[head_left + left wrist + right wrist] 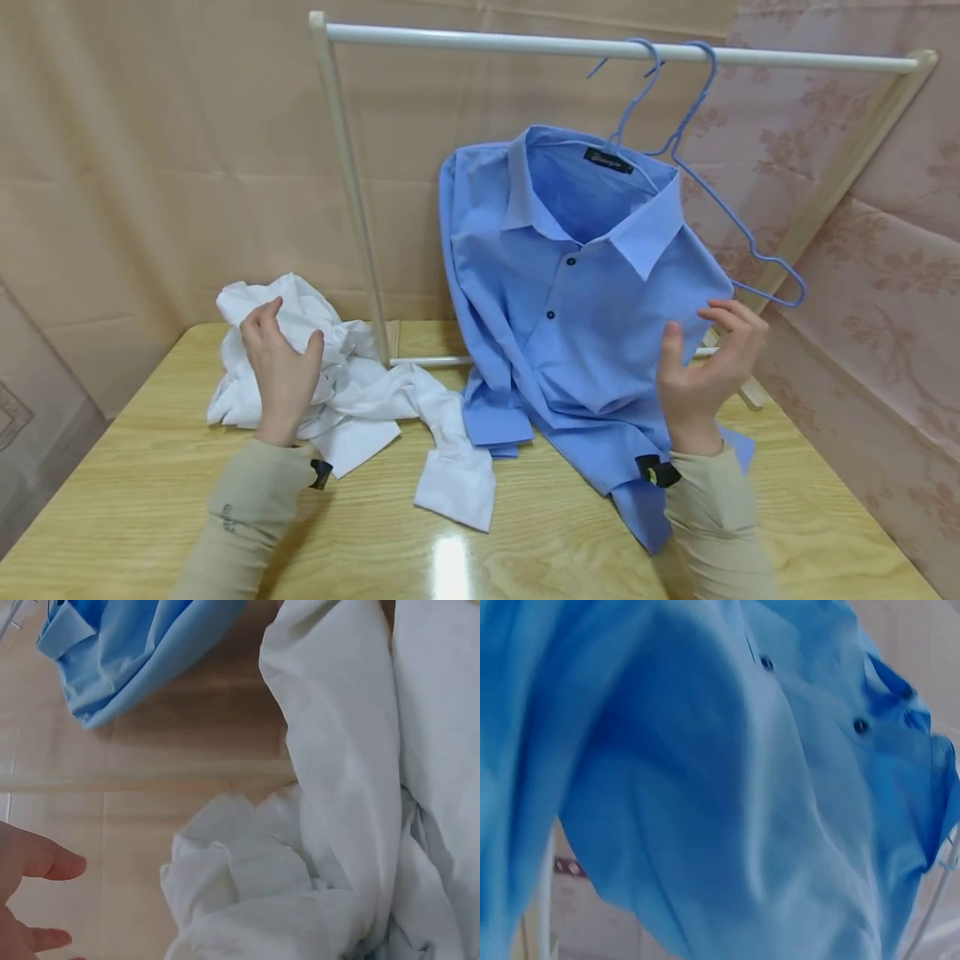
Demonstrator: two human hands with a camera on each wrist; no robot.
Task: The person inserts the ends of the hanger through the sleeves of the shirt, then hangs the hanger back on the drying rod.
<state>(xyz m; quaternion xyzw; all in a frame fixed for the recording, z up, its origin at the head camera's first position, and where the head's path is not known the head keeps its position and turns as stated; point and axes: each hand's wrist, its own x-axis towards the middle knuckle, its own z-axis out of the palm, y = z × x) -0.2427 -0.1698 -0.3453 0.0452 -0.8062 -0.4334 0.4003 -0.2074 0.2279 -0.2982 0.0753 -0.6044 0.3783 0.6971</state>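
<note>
A blue button-up shirt (600, 333) hangs by a blue hanger (637, 100) from the rack's top bar, its lower part and cuffs spread on the table. My right hand (708, 375) is raised in front of the shirt's side, fingers bent loosely, nothing between them. In the right wrist view the shirt (705, 787) fills most of the picture. On the left, a crumpled white shirt (442, 483) lies heaped, one sleeve stretched toward the front. My left hand (281, 367) is held up before that heap, thumb apart from the fingers, holding nothing.
A second blue hanger (750, 242) hangs bare beside the blue shirt. The rack's white top bar (480, 39) spans between two wooden uprights, with a lower bar (431, 362) near the wooden table (360, 542). Beige and flowered curtains (187, 167) stand behind.
</note>
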